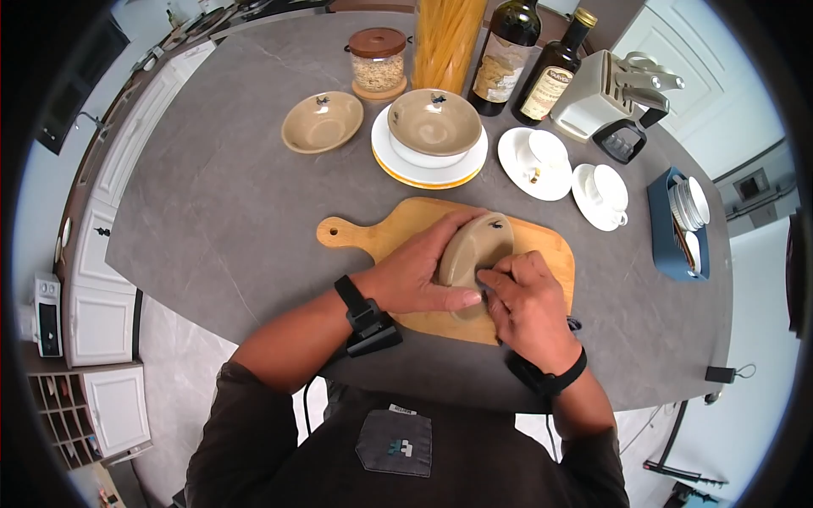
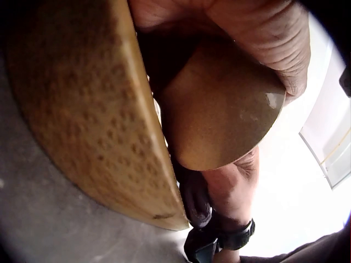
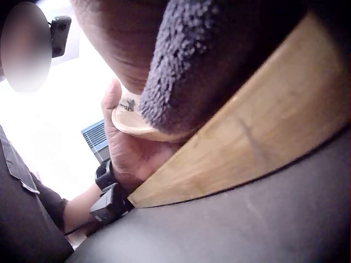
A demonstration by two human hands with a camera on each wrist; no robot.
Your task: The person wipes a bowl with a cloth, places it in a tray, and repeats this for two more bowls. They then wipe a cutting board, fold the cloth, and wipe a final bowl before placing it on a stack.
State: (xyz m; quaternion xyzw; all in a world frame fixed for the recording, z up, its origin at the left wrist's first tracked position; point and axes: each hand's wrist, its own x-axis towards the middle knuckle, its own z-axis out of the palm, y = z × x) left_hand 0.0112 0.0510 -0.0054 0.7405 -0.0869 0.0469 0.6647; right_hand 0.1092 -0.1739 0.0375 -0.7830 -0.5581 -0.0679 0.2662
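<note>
A beige bowl (image 1: 470, 258) is tilted on its side over the wooden cutting board (image 1: 546, 245). My left hand (image 1: 411, 271) grips it by the rim, thumb along the near edge. The bowl's curved outside (image 2: 225, 109) shows in the left wrist view. My right hand (image 1: 533, 305) is at the bowl's opening with curled fingers. A dark grey-purple fluffy cloth (image 3: 178, 66) is bunched in that hand, against the inside of the bowl in the right wrist view. Most of the cloth is hidden by the hand in the head view.
Beyond the board are another beige bowl (image 1: 322, 127), a bowl (image 1: 436, 127) on stacked plates (image 1: 432, 176), and two white cups on saucers (image 1: 550, 188). Behind stand a lidded jar (image 1: 378, 68), pasta (image 1: 445, 42), two bottles (image 1: 504, 59) and a knife block (image 1: 584, 93). A blue bin (image 1: 669, 241) stands right.
</note>
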